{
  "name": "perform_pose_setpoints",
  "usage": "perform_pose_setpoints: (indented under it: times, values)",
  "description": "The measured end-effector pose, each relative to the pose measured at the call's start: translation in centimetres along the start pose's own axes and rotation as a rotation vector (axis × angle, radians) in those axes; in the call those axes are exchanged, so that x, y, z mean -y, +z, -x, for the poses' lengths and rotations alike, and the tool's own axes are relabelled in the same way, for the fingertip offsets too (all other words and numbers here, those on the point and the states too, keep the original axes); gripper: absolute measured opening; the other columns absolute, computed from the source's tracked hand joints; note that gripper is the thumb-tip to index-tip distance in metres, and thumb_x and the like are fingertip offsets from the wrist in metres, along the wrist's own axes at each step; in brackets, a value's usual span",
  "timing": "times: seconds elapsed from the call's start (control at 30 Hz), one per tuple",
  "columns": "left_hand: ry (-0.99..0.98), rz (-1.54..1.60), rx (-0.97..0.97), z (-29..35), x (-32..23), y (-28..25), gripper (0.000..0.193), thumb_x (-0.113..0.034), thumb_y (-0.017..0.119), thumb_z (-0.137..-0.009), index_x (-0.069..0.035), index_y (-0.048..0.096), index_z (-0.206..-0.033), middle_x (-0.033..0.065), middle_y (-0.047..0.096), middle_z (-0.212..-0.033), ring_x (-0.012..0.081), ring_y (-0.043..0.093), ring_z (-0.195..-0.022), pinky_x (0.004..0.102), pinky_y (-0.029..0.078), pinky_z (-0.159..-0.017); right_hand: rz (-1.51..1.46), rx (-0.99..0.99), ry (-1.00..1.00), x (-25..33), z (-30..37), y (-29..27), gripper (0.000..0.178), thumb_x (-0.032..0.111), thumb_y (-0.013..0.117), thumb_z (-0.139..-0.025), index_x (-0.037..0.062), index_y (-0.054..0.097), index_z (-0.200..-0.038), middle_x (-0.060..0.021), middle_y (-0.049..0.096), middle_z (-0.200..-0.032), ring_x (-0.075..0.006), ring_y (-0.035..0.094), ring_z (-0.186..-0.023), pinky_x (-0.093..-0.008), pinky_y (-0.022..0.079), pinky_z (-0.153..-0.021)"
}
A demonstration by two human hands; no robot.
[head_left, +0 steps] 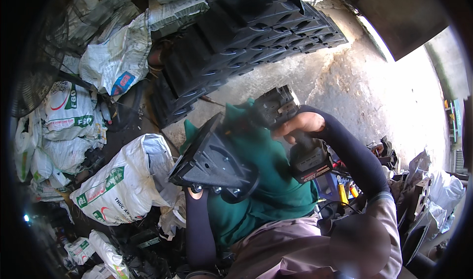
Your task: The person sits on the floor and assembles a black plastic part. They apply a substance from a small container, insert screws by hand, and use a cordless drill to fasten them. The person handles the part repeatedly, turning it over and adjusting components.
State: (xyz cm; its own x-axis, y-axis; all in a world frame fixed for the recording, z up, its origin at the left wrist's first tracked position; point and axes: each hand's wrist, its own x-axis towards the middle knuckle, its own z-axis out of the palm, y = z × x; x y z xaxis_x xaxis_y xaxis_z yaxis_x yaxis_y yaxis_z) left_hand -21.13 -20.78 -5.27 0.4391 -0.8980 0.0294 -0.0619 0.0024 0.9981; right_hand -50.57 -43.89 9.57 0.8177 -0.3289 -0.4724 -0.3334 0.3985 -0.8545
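Head-worn fisheye, looking down close

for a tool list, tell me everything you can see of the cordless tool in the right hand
The cordless tool is dark and plastic-looking, with a blocky head, a handle and a red-trimmed battery pack at its base. The right hand grips the handle, holding it tilted over the green cloth; its nose is blurred.

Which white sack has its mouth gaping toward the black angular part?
The big green-panelled sack just left of the black angular part: its mouth stands open; the other white sacks show no clear opening.
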Motion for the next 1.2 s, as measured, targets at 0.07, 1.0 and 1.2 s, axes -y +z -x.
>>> perform_pose_setpoints:
  times: [0.07, 1.0, 1.2]
  values:
    - [0.007, 0.009, -0.002, -0.2, -0.4, 0.1, 0.025, -0.012, 0.056, -0.090, -0.001, 0.062, -0.111, 0.0094, 0.066, -0.101, 0.0184, 0.062, -0.090, 0.0300, 0.049, -0.080, -0.009, 0.017, 0.045, -0.2, -0.2, -0.4, 0.018, 0.008, 0.066, -0.080, -0.0020, 0.067, -0.094, -0.0085, 0.067, -0.081, -0.0129, 0.058, -0.058, -0.0261, 0.046, -0.054]
    - [-0.107, 0.520, -0.224, 2.7, -14.8, 7.6, 0.007, -0.007, 0.053, -0.092, -0.006, 0.055, -0.099, 0.0000, 0.051, -0.070, 0.0085, 0.044, -0.055, 0.0227, 0.035, -0.051, -0.868, 0.229, -0.050, -9.1, 1.5, 0.9, 0.051, 0.012, 0.063, -0.081, -0.0108, 0.044, -0.123, -0.0248, 0.059, -0.094, -0.0205, 0.059, -0.059, -0.0339, 0.047, -0.054]
    - [-0.314, 0.705, -0.293, 4.4, -15.4, 7.6, 0.013, -0.013, 0.059, -0.093, -0.002, 0.061, -0.100, 0.0054, 0.060, -0.078, 0.0090, 0.046, -0.056, 0.0230, 0.036, -0.051, -0.863, 0.338, 0.040, -10.4, 1.3, 0.0, 0.045, 0.024, 0.062, -0.081, -0.0137, 0.053, -0.105, -0.0139, 0.057, -0.068, -0.0199, 0.055, -0.056, -0.0304, 0.044, -0.055]
